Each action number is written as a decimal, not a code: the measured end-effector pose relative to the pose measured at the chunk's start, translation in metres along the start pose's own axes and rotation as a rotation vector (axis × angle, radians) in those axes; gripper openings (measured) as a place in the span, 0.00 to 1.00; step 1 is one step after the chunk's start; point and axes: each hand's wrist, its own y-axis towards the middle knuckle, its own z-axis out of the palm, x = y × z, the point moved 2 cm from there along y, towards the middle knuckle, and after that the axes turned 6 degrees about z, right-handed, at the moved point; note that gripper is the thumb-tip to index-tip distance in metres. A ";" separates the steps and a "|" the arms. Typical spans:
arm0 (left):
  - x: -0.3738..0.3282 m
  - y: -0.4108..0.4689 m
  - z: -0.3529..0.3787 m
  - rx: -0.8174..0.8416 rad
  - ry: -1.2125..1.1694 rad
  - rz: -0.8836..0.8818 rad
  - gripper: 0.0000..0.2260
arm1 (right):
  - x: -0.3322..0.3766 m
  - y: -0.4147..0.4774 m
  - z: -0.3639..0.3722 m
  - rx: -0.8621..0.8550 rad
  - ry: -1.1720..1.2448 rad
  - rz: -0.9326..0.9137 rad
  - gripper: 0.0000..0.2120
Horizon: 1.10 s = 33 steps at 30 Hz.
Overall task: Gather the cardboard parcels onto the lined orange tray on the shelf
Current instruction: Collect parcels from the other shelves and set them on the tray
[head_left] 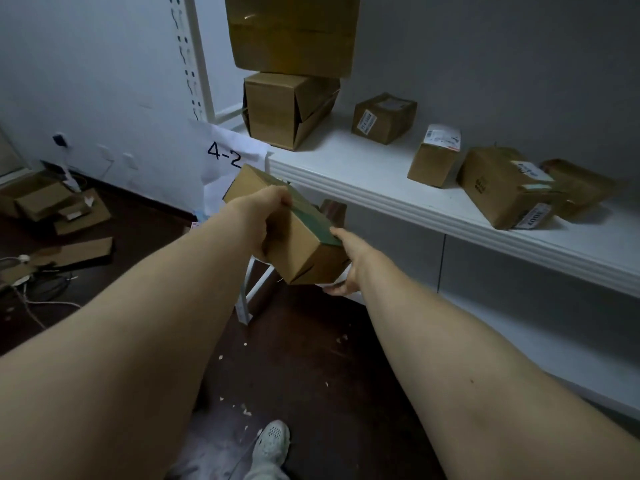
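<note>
Scraps of flattened cardboard point(59, 209) and loose cables point(31, 289) strewn over the dark floor at far left. Next, white paper sign point(225, 154) hung at the left corner of the shelf point(346, 161), just behind the held parcel point(301, 247). Gripped at the far end by the left hand point(258, 220), fingers curled over green tape; clasped at the near end by the right hand point(349, 268), fingers spread beneath. Tilted in mid-air, before and below the shelf edge. On the shelf: big carton point(294, 32) atop an open-flapped box point(280, 109) crowding the left end, then small labelled box point(382, 117), white-labelled box point(434, 157), stickered box point(502, 188). Sign marked "4-2"; box labels too blurred to read.
</note>
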 end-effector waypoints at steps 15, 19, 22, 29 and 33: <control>0.002 0.028 0.027 0.083 -0.102 -0.002 0.13 | 0.002 0.031 -0.020 0.274 -0.248 -0.286 0.35; 0.013 0.039 0.028 0.090 -0.109 -0.024 0.17 | 0.003 0.042 -0.026 0.282 -0.268 -0.265 0.36; 0.017 0.043 0.032 0.091 -0.086 -0.009 0.17 | 0.003 0.050 -0.027 0.273 -0.308 -0.264 0.36; 0.022 0.053 0.037 0.097 -0.022 -0.001 0.20 | 0.003 0.056 -0.032 0.259 -0.367 -0.226 0.31; 0.029 0.050 0.050 0.133 0.016 0.012 0.13 | -0.001 0.055 -0.041 0.224 -0.558 -0.322 0.25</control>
